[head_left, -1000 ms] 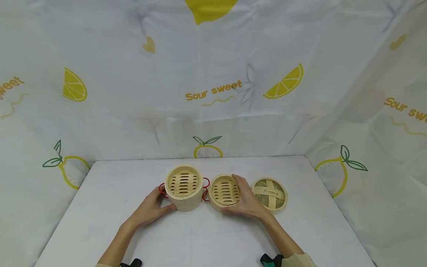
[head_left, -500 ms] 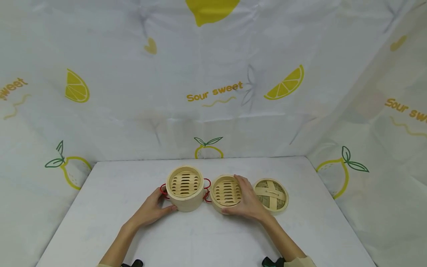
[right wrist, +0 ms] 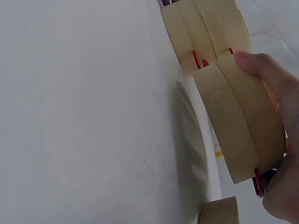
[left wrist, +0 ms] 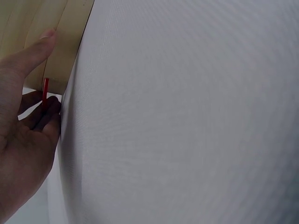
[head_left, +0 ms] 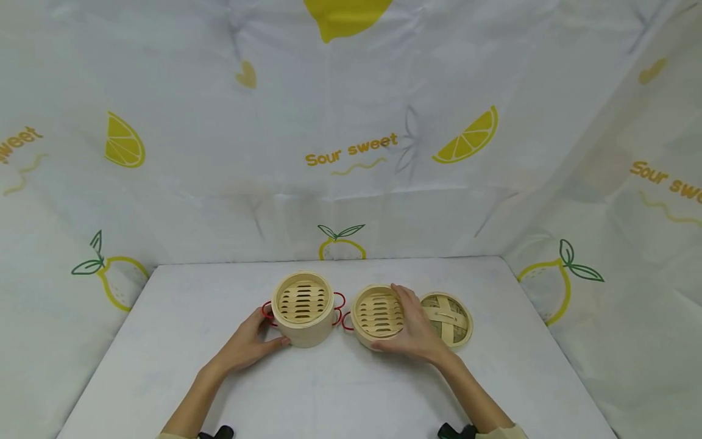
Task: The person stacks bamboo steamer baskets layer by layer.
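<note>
In the head view a two-tier bamboo steamer [head_left: 303, 300] with a slatted top and red side handles stands left of centre. My left hand [head_left: 249, 344] holds its left side, the thumb on the wall and the curled fingers by a red handle [left wrist: 45, 91]. To its right, my right hand [head_left: 412, 329] grips a separate bamboo steamer basket [head_left: 377, 312], thumb at the near side and fingers at the far rim. In the right wrist view this basket [right wrist: 233, 121] hangs above the cloth, its shadow below. A gap separates it from the stack.
A round bamboo lid [head_left: 448, 317] with a crossed strap lies right of the right hand, partly covered by it. A white cloth covers the table [head_left: 318, 390]. Behind rises a lemon-printed curtain [head_left: 351, 201].
My right hand has moved the single basket to the right, apart from the stack, and now overlaps the lid more. The left hand and the stack stay in place.
</note>
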{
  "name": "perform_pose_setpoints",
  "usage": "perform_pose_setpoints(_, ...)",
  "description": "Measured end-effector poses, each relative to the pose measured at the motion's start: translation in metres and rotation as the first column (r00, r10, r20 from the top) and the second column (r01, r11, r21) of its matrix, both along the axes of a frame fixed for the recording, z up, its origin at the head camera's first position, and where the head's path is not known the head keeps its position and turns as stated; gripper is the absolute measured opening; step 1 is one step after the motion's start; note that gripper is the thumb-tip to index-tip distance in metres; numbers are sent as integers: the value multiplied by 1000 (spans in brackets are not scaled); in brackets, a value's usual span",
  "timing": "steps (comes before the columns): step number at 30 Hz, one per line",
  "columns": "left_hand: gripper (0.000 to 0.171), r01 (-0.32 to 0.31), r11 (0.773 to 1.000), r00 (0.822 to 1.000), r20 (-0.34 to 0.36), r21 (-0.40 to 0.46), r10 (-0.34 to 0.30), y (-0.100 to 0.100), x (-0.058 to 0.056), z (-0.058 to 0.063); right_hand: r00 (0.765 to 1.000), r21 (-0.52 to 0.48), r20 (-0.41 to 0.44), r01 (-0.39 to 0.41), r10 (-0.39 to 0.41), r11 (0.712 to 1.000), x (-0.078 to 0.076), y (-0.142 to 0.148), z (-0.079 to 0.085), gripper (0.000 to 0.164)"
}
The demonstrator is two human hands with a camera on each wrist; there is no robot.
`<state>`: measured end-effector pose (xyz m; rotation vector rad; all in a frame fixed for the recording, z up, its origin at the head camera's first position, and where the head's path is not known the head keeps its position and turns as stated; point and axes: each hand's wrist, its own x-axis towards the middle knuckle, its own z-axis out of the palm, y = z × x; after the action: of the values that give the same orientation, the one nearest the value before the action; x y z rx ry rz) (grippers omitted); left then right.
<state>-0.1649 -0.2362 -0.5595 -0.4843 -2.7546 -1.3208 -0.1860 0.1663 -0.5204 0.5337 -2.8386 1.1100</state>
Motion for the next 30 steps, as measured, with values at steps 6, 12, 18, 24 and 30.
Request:
perform_pose_setpoints(6,80,6,1000,1000,-12,6,-6,2,1,1,1000,-9,-8,7,-7,1000,3,6,6,134)
perform_pose_setpoints(12,82,4,1000,1000,3,3,-4,2,1,1,999,-45,-38,-2,1,999,3,10,12,133)
perform_pose_setpoints(18,83,7,1000,1000,9,3,-7,0,-1,0,996,-71,-94,-11,4,997,2,13,18,132)
perform_pose_setpoints(24,84,14,1000,1000,8,0,-14,-1,-3,-2,995,-94,-104,-2,-8,996,2,12,24,132)
perform_pose_setpoints(30,83,4,1000,1000,3,-4,-4,-1,-1,0,997,-137,-68,11,-21,990,2,5,29,132)
